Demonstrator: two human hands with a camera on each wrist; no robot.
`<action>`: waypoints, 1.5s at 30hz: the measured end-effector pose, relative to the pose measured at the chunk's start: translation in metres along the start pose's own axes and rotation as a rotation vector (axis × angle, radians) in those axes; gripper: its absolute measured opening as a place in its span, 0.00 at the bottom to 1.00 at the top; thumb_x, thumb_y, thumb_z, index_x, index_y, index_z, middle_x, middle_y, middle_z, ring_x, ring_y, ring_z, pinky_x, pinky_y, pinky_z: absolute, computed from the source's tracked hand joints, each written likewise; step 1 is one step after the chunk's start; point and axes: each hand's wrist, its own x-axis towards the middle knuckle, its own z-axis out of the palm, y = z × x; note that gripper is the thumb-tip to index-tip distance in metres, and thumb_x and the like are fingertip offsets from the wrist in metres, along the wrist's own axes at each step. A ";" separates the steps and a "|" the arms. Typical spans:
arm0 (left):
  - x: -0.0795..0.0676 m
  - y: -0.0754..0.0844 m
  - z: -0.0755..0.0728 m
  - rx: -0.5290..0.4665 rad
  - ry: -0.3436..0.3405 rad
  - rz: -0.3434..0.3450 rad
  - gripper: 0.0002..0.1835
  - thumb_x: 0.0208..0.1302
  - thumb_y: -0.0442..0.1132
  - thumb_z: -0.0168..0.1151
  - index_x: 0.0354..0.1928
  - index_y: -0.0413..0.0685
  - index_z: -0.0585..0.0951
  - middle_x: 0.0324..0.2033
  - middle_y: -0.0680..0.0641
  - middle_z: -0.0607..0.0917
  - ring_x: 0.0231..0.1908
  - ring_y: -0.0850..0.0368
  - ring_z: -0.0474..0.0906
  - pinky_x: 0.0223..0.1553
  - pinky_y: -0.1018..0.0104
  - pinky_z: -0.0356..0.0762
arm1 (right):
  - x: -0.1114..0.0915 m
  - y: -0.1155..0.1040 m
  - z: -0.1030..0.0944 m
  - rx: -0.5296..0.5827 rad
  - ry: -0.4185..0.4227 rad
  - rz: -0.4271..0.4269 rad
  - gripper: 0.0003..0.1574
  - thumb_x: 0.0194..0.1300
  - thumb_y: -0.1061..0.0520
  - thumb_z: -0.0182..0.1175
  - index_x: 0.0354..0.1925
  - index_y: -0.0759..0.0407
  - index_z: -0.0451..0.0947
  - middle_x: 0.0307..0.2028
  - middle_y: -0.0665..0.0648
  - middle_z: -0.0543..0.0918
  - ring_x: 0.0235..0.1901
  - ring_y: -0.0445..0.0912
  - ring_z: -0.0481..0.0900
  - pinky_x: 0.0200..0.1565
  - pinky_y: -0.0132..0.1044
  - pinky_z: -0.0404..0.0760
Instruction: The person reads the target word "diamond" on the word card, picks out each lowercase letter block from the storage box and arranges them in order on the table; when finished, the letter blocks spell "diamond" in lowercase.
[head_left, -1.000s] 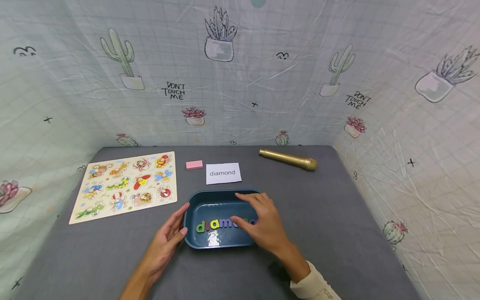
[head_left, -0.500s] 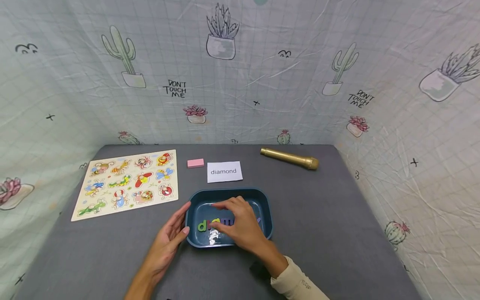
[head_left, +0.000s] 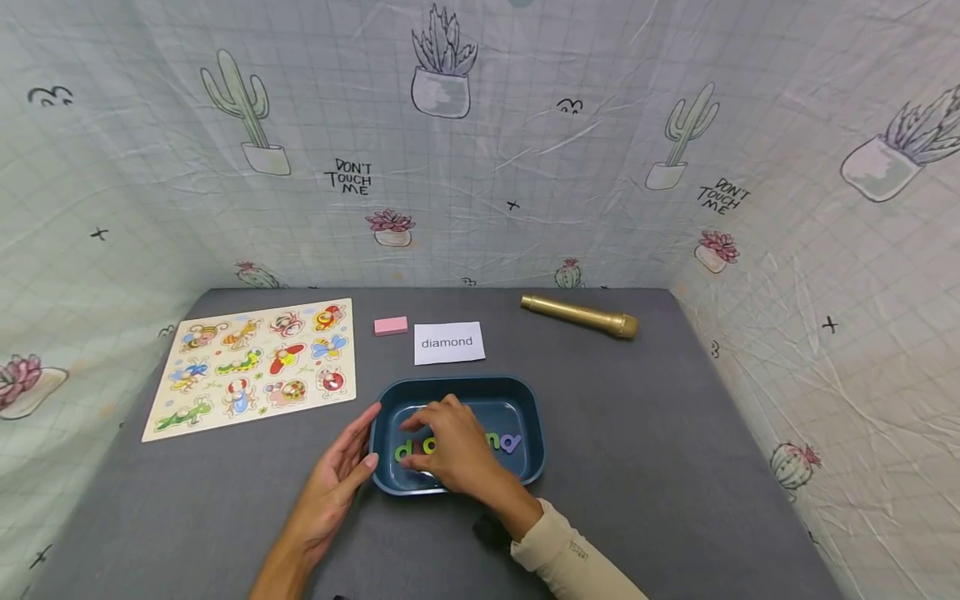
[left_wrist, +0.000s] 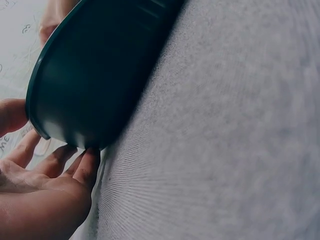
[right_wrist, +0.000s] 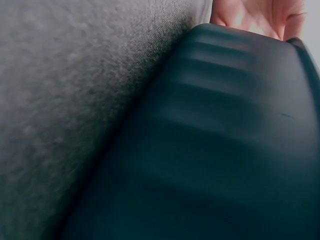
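Note:
A dark teal tray (head_left: 529,408) sits on the grey table, with coloured letters in a row inside it. At the left end is a green letter d (head_left: 403,452), and a purple letter d (head_left: 510,442) lies at the right end. My left hand (head_left: 330,483) touches the tray's left side, its thumb near the rim; the left wrist view shows the fingertips against the tray's wall (left_wrist: 75,95). Over the row reaches my right hand (head_left: 459,454), thumb and fingers spread apart around the left letters. It hides the middle letters, and whether it touches any I cannot tell.
Behind the tray lies a white card (head_left: 449,343) printed "diamond", beside a pink block (head_left: 391,326). An insect picture board (head_left: 255,367) is at the left. A gold microphone (head_left: 579,317) lies at the back right. A patterned cloth (head_left: 480,150) hangs behind the table.
My right hand has moved left along the letter row, uncovering the n and the purple d at the right end. The left hand stays at the tray's side.

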 end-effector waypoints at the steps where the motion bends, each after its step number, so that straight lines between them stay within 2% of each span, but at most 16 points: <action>1: 0.000 0.000 0.000 -0.001 0.001 0.003 0.35 0.82 0.37 0.56 0.85 0.60 0.58 0.85 0.51 0.55 0.85 0.46 0.46 0.68 0.86 0.63 | 0.001 0.000 0.001 -0.010 -0.008 0.008 0.25 0.58 0.43 0.82 0.53 0.45 0.90 0.47 0.45 0.91 0.46 0.40 0.74 0.52 0.37 0.76; 7: 0.001 -0.001 0.001 -0.005 0.002 0.003 0.35 0.82 0.37 0.55 0.84 0.61 0.58 0.85 0.52 0.55 0.85 0.47 0.45 0.69 0.86 0.63 | 0.009 0.000 0.006 -0.032 -0.040 0.033 0.24 0.56 0.44 0.83 0.51 0.45 0.91 0.46 0.44 0.91 0.46 0.41 0.74 0.52 0.38 0.77; 13: 0.000 -0.002 0.001 -0.009 0.015 -0.007 0.35 0.82 0.37 0.56 0.84 0.61 0.58 0.85 0.52 0.56 0.85 0.50 0.46 0.69 0.86 0.62 | 0.014 0.000 0.011 -0.086 -0.075 0.018 0.25 0.54 0.43 0.84 0.50 0.45 0.92 0.45 0.44 0.91 0.44 0.41 0.75 0.51 0.37 0.77; 24: -0.001 -0.004 0.000 0.001 0.015 0.009 0.35 0.82 0.37 0.56 0.84 0.60 0.58 0.85 0.52 0.56 0.82 0.63 0.53 0.70 0.86 0.62 | 0.019 -0.002 0.017 -0.203 -0.092 -0.031 0.22 0.52 0.43 0.85 0.45 0.46 0.93 0.34 0.44 0.87 0.39 0.41 0.72 0.44 0.35 0.76; 29: -0.001 -0.002 0.001 0.004 0.025 -0.004 0.35 0.82 0.38 0.56 0.84 0.61 0.58 0.85 0.53 0.56 0.83 0.59 0.51 0.69 0.86 0.62 | 0.019 -0.003 0.019 -0.214 -0.084 -0.056 0.16 0.54 0.46 0.84 0.40 0.46 0.93 0.34 0.44 0.88 0.37 0.41 0.72 0.41 0.33 0.72; 35: -0.001 -0.001 0.002 0.008 0.034 -0.018 0.35 0.81 0.38 0.57 0.84 0.62 0.58 0.85 0.54 0.56 0.85 0.53 0.47 0.68 0.87 0.62 | 0.016 -0.004 0.016 -0.215 -0.049 -0.075 0.15 0.55 0.46 0.84 0.40 0.45 0.93 0.35 0.44 0.87 0.38 0.41 0.71 0.40 0.32 0.69; 45: -0.001 -0.003 0.002 0.016 0.030 0.028 0.35 0.82 0.35 0.54 0.84 0.60 0.58 0.85 0.52 0.56 0.85 0.49 0.46 0.69 0.86 0.61 | 0.007 -0.004 0.004 -0.172 0.023 -0.088 0.16 0.58 0.45 0.81 0.44 0.44 0.93 0.40 0.45 0.88 0.43 0.42 0.74 0.44 0.33 0.71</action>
